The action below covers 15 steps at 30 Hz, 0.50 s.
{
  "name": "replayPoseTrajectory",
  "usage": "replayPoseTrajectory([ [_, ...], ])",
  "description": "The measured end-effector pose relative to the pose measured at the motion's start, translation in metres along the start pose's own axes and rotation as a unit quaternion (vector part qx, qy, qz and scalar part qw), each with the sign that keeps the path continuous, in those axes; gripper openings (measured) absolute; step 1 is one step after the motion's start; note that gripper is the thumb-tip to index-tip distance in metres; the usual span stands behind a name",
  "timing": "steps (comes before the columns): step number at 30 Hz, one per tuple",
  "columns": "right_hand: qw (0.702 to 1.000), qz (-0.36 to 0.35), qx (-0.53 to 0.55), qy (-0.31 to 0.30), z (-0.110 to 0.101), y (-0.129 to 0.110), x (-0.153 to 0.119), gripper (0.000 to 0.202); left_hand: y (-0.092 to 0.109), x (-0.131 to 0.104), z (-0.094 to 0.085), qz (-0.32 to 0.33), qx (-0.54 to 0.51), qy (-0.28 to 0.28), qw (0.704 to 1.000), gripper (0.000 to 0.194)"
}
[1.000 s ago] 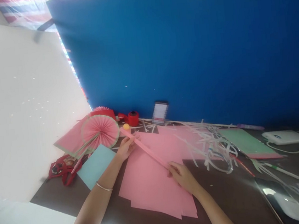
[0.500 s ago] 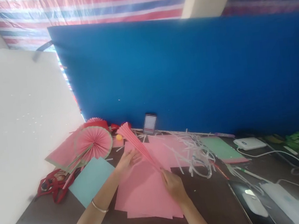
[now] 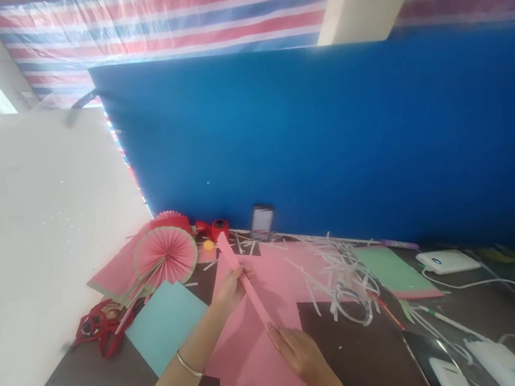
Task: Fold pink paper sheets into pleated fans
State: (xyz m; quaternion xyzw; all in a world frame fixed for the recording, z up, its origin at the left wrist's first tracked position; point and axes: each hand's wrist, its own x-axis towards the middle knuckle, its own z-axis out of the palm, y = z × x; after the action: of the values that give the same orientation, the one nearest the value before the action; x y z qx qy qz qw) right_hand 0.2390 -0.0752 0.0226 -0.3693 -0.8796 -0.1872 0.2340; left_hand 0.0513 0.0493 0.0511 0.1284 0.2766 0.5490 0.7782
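Watching remotely, I saw, right of the fan [image 3: 171, 251], the left hand [image 3: 231, 289] closed around the upper part of the strip [image 3: 258, 303]. Flared half a second earlier, the strip had drawn narrow above the pink sheets [image 3: 249, 353], leaving it gathered; the right hand [image 3: 299, 348] gripped its lower end.

The pleated pink paper [image 3: 256, 300], fanned out before, has closed narrow; the left hand [image 3: 231, 290] now grips it.
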Motion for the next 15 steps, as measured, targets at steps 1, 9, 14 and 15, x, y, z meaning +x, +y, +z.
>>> replayPoseTrajectory([
  [1, 1.000, 0.003, 0.011, -0.007, -0.002, -0.001, -0.002, 0.047, -0.001, 0.002, 0.000, 0.012, -0.019, 0.008, 1.000, 0.011],
  [9, 0.997, 0.033, 0.075, -0.012, -0.013, 0.002, -0.033, 0.049, 0.011, 0.013, -0.002, 0.026, -0.076, 0.017, 0.997, 0.014],
  [14, 0.996, 0.062, 0.064, -0.002, -0.012, 0.007, -0.057, 0.051, 0.024, 0.013, 0.001, 0.031, -0.117, -0.005, 0.993, 0.013],
  [15, 0.995, 0.073, 0.066, 0.002, -0.010, 0.007, -0.061, 0.051, 0.025, 0.013, 0.002, 0.028, -0.119, -0.010, 0.992, 0.014],
])
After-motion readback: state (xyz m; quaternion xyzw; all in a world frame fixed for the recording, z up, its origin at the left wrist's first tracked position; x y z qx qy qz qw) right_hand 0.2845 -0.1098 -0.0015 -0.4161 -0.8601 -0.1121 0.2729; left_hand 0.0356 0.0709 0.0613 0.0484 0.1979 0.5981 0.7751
